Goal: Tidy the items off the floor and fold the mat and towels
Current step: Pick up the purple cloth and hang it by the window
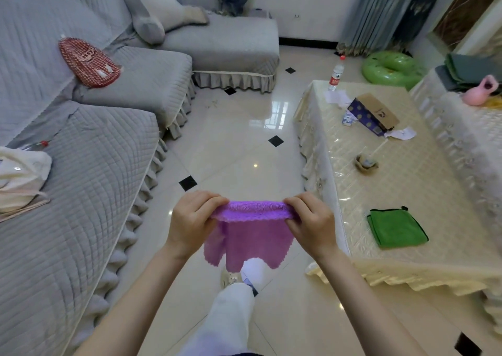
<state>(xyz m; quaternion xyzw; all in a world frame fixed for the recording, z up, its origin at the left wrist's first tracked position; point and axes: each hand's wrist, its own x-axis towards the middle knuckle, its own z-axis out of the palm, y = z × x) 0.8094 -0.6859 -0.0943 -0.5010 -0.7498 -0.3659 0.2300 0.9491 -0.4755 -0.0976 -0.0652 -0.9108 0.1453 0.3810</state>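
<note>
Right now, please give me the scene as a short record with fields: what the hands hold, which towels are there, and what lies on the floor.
left hand: grips the left top corner of the purple towel
right hand: grips its right top corner
purple towel: hangs in the air, top edge folded over
green towel: folded, on the table
floor: green swim ring far right
sofa: red bag, white bag
</note>
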